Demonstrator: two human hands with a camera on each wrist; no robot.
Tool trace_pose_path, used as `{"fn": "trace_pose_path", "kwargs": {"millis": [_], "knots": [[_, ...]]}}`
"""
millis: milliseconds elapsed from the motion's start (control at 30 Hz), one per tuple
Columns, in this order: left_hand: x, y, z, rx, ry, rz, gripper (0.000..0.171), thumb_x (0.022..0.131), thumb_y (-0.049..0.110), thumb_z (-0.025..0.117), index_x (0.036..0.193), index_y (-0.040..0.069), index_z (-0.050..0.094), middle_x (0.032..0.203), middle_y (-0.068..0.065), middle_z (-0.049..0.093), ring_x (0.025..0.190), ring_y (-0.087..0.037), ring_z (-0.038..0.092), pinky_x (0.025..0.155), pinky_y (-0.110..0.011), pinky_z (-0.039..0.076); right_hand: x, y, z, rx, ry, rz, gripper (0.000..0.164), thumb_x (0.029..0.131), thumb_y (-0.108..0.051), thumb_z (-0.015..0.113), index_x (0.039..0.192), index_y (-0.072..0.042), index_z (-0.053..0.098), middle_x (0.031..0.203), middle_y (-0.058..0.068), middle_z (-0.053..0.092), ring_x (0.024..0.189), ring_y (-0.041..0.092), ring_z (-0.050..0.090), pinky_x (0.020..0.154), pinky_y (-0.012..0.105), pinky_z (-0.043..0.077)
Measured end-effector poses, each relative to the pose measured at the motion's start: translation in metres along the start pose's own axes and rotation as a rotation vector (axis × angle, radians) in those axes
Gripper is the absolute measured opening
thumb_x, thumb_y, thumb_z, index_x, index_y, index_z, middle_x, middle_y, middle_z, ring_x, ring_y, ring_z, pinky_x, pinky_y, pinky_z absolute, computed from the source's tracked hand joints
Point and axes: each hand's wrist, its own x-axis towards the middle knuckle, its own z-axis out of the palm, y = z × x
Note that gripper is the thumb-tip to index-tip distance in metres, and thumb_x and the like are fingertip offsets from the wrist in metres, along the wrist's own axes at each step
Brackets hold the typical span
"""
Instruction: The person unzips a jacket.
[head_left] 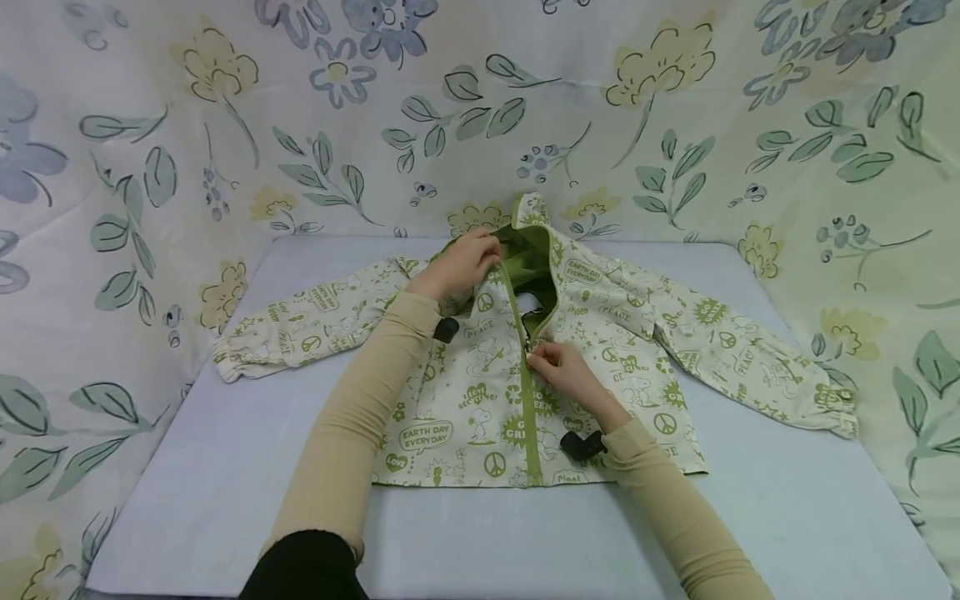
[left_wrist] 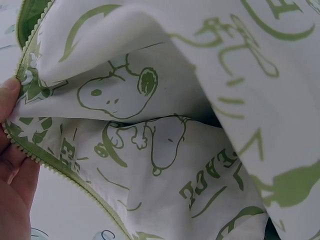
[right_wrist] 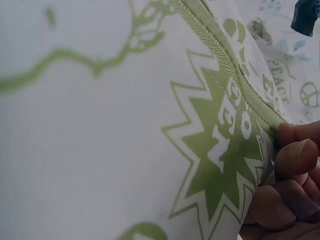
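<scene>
A white jacket with green print lies front up, its sleeves spread to both sides. The front zipper is closed along the lower part and parts above into a V showing the green lining. My left hand pinches the left front edge near the collar; in the left wrist view its fingers grip the toothed edge. My right hand pinches the zipper pull where the V ends. The right wrist view shows its fingertips on the zipper band, the pull hidden by them.
The jacket lies on a white table. Flower-print cloth hangs behind and at both sides. Each wrist wears a small black camera, one on the left and another on the right. A white label shows inside the neck.
</scene>
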Motion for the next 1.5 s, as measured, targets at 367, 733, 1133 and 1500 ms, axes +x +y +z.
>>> {"fn": "trace_pose_path", "kwargs": {"millis": [367,733,1133,1500], "knots": [[0.000,0.000,-0.001,-0.009,0.008,-0.005,0.016,0.098,0.013,0.046,0.102,0.005,0.059,0.102,-0.007,0.048,0.089,-0.019,0.047,0.078,-0.029,0.041,-0.008,0.003,0.000,0.026,-0.021,-0.022,0.021,0.096,-0.020,0.054,0.088,-0.003,0.064,0.058,0.002,0.047,0.049,0.014,0.039,0.047,0.030,0.035],[0.000,-0.001,0.000,-0.021,0.023,-0.018,0.020,0.098,0.013,0.047,0.106,0.001,0.060,0.103,-0.008,0.048,0.090,-0.019,0.047,0.080,-0.029,0.041,-0.015,0.000,0.004,0.039,-0.043,0.110,0.022,0.095,-0.021,0.056,0.091,-0.002,0.064,0.057,0.003,0.046,0.050,0.015,0.038,0.048,0.029,0.034],[0.001,-0.007,0.003,-0.035,0.045,-0.047,0.016,0.098,0.012,0.047,0.106,0.004,0.059,0.107,-0.008,0.049,0.091,-0.019,0.047,0.081,-0.029,0.041,-0.025,-0.002,0.008,0.017,-0.067,0.148,0.020,0.096,-0.021,0.054,0.090,-0.006,0.065,0.056,0.002,0.045,0.049,0.013,0.037,0.047,0.028,0.033],[0.000,-0.008,0.004,-0.030,0.062,-0.061,0.021,0.098,0.014,0.047,0.107,0.001,0.060,0.111,-0.008,0.048,0.094,-0.020,0.046,0.081,-0.030,0.040,-0.032,-0.001,0.011,0.051,-0.070,0.158,0.020,0.095,-0.020,0.054,0.085,-0.006,0.064,0.057,0.002,0.047,0.049,0.014,0.036,0.046,0.026,0.032]]}}
